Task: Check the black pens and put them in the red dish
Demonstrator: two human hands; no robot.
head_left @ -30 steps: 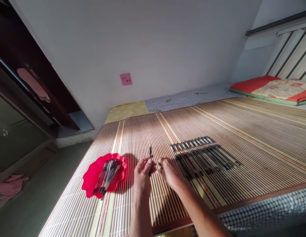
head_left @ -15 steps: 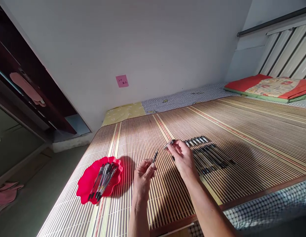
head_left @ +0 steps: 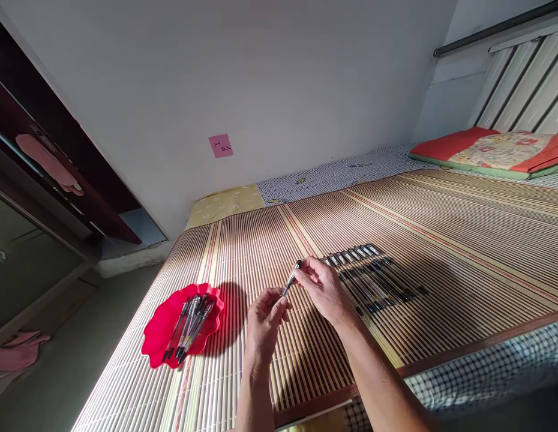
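Between my hands is a slim pen [head_left: 287, 287], tilted with its black-topped cap [head_left: 297, 264] uppermost. My left hand [head_left: 265, 315] is closed around the pen's lower part, which its fingers mostly hide. At the upper end, my right hand [head_left: 323, 288] pinches the cap, and cap and pen are in line. Several dark pens [head_left: 378, 282] lie side by side on the mat, just right of my right hand, along with a row of small cap-like pieces [head_left: 351, 254]. A red scalloped dish [head_left: 155, 330] to the left holds several more pens [head_left: 191, 324].
A striped bamboo mat [head_left: 256, 246] covers the bed. Behind it is a white wall with a pink note [head_left: 221, 146]. A folded red and floral quilt [head_left: 495, 153] rests at the far right. The bed's left edge drops to a grey floor [head_left: 121, 306].
The cap in my right hand and the pen in my left hand were apart; now they meet in one line. My right hand has moved slightly left and down.
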